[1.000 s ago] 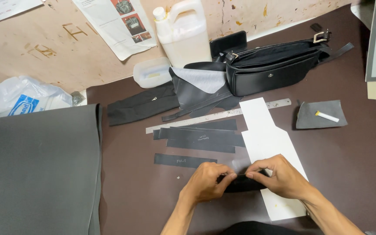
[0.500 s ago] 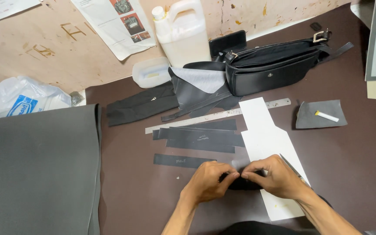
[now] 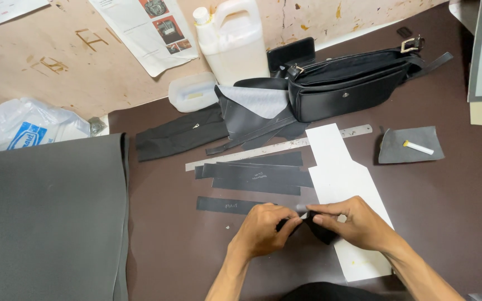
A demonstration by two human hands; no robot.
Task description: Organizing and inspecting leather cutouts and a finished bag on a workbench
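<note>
small black piece (image 3: 320, 229) | pinched by left hand (image 3: 263, 231), right hand (image 3: 355, 223) | over white paper template (image 3: 341, 178)

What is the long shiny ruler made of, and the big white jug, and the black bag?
The ruler looks like bare metal: thin, silvery, dull shine. The jug seems plastic: milky white, moulded handle. The bag looks like black leather or an imitation: smooth, slight sheen, metal buckle.

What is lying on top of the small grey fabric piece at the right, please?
A short white chalk stick lies on the small grey fabric piece. Whatever sits beneath the fabric is covered.
</note>
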